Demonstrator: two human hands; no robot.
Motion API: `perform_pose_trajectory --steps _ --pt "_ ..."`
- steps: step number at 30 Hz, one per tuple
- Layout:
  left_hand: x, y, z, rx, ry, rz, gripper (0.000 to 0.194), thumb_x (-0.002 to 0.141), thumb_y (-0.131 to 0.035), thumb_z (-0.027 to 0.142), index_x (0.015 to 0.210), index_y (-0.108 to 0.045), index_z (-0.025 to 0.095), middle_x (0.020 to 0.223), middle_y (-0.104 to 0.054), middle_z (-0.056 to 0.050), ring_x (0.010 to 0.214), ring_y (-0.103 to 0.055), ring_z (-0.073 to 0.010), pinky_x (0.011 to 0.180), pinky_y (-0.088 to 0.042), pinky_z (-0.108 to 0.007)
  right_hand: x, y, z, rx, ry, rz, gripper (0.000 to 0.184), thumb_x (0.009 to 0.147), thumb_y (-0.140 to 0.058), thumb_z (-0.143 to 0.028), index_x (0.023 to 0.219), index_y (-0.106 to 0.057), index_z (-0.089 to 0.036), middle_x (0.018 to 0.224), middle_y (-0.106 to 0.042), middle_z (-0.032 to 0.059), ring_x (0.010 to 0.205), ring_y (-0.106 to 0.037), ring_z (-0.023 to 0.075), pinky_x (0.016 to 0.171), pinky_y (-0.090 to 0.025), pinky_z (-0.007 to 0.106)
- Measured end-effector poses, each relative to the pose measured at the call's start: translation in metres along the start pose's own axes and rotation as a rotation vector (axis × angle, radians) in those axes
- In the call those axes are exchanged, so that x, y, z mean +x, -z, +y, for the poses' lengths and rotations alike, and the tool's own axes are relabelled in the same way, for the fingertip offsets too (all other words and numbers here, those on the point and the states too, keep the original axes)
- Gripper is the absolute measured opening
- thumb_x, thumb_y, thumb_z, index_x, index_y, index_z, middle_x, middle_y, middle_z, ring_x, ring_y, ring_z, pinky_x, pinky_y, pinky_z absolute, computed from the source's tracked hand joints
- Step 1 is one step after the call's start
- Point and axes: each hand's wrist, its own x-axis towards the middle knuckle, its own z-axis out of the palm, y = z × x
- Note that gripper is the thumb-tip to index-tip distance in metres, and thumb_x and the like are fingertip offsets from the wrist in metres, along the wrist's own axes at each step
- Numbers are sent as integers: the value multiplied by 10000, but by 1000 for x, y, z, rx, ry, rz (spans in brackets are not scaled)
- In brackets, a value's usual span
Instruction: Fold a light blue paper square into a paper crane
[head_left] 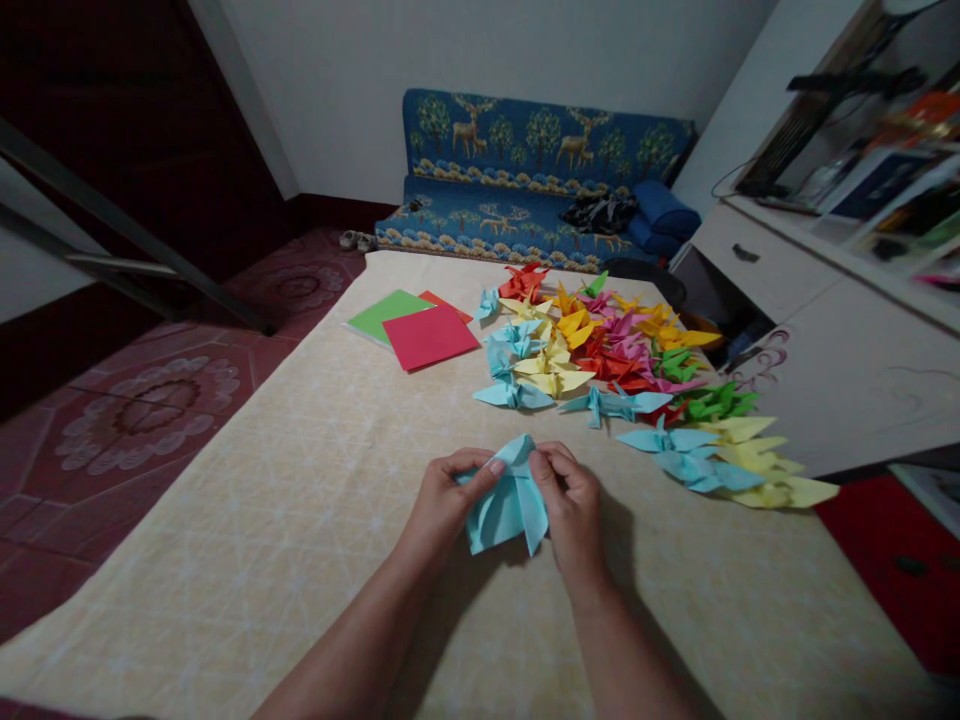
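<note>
A light blue sheet of origami paper (504,512), partly folded with creases and a flap pointing down, is held above the table between both hands. My left hand (448,492) pinches its left side, the thumb lying on top of the paper. On the other side, my right hand (571,498) grips the upper right part between thumb and curled fingers. Beyond the hands, folded paper cranes in several colours lie grouped together; a light blue crane (513,395) and a yellow crane (555,380) are among the nearest.
Square sheets lie at the table's far left: a red sheet (430,338) over a green sheet (390,314). A pale patterned cloth covers the table (300,540). Behind it stands a blue sofa (480,200); a white cabinet (840,350) is at the right.
</note>
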Motion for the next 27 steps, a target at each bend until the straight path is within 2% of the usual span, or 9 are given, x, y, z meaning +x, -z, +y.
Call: perform_pose_trajectory --steps 4,9,12,16,19,21,24,27 --pt "-1 -1 2 -66 137 36 291 660 -746 420 718 -735 136 731 -674 -70 628 -571 -156 551 -435 -252 1 2 4 119 -135 -56 233 822 -586 -365 716 -635 -162 798 -590 23 752 -548 159 642 -410 240" --pt "-2 0 3 -72 154 29 304 668 -737 433 713 -734 133 667 -643 -63 572 -519 -137 499 -395 -241 0 2 7 148 -229 -77 271 819 -578 -416 717 -600 -165 677 -538 2 626 -483 135 550 -387 221" --pt "-2 0 3 -31 147 0 315 691 -716 439 716 -737 126 656 -642 -67 561 -509 -137 489 -379 -240 0 2 7 139 -216 -57 276 823 -569 -427 720 -603 -174 689 -541 1 625 -484 131 532 -382 210" --pt "-2 0 1 4 110 6 311 709 -710 418 769 -749 116 695 -672 -76 602 -533 -144 538 -399 -243 -2 1 7 138 -198 47 283 836 -549 -453 763 -614 -188 715 -575 0 645 -519 135 543 -404 205" --pt "0 0 -2 -47 80 75 326 721 -701 417 849 -752 122 802 -703 -97 675 -571 -173 587 -436 -260 -4 0 6 141 -195 95 309 857 -513 -469 849 -634 -185 745 -617 15 679 -554 148 578 -441 219" --pt "1 0 -3 -88 72 96 330 730 -694 416 895 -747 135 854 -706 -97 700 -579 -176 600 -447 -261 -4 -1 4 121 -181 103 299 838 -547 -462 861 -636 -177 743 -626 19 652 -553 143 548 -434 214" --pt "0 0 -3 -161 88 73 342 747 -680 412 961 -734 150 865 -702 -88 678 -573 -159 595 -446 -254 -5 -2 3 97 -166 112 268 796 -615 -431 848 -624 -168 710 -614 12 595 -530 124 505 -408 202" --pt "0 -1 -2 -220 117 36 330 751 -677 408 944 -733 147 837 -697 -80 651 -563 -145 594 -441 -248 -4 -2 3 83 -160 126 253 785 -632 -415 811 -611 -165 655 -582 -5 560 -507 110 487 -398 194"
